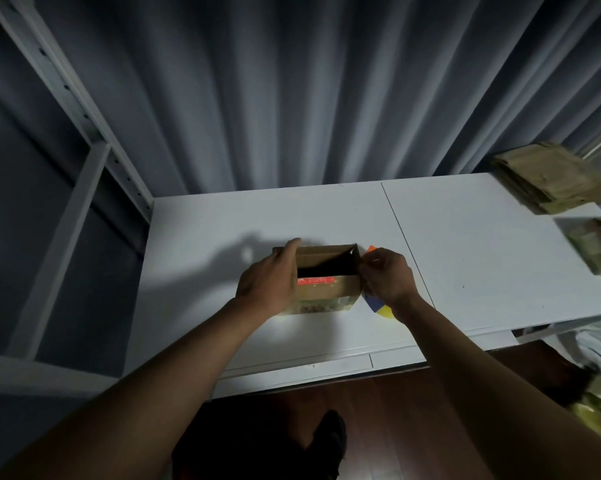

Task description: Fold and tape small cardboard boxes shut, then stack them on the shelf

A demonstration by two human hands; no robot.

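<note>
While the small cardboard box [326, 278] sits on the white table [465, 244] near its front edge, its top open and dark inside, we have both hands on it. Our left hand [269, 282] lies along the box's left side, fingers straight, thumb up over the far corner, so that grip is apart. Our right hand [385, 275] is at the right end, fingers curled in a pinch at the box's right edge, a grip clamped on cardboard. A round object in orange, blue and yellow [378, 306] lies on the table under that hand. A stack of flattened cardboard [551, 178] rests at the table's far right corner.
</note>
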